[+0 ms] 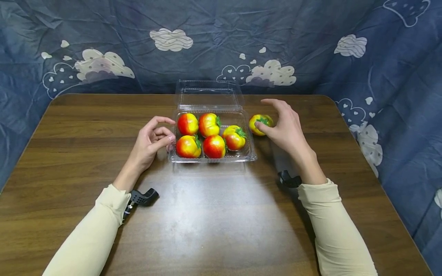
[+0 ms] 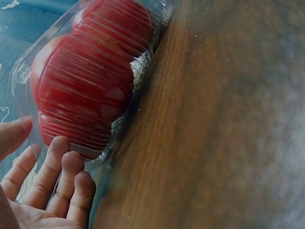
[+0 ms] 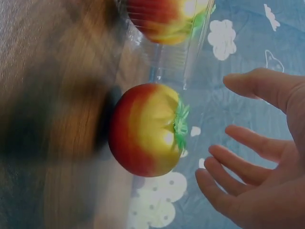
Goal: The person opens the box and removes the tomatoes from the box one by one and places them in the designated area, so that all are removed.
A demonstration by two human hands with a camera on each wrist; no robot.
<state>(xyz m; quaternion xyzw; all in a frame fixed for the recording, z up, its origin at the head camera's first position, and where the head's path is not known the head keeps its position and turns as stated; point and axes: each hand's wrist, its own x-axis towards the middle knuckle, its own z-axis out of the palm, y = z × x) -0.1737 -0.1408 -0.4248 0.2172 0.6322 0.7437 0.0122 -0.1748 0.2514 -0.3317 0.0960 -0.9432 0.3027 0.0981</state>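
A clear plastic clamshell box (image 1: 250,156) lies on the table with its lid (image 1: 210,97) raised at the back. Several red-and-yellow tomatoes (image 1: 214,146) with green leafy tops sit inside. By the box's left side is my left hand (image 1: 148,143), fingers loosely bent, fingertips right at the rim and wall. One more tomato (image 3: 145,131) rests on the table just right of the box, its green top turned up. My right hand (image 1: 284,124) hovers over it, thumb and fingers spread apart, and the right wrist view shows a gap between fingertips and tomato.
The brown wooden table (image 1: 193,230) stands against a dark blue cloth (image 1: 214,38) with white clouds, which also hangs along the right. Black wrist cameras (image 1: 145,197) are worn below both hands, beside the cream sleeves (image 1: 93,230).
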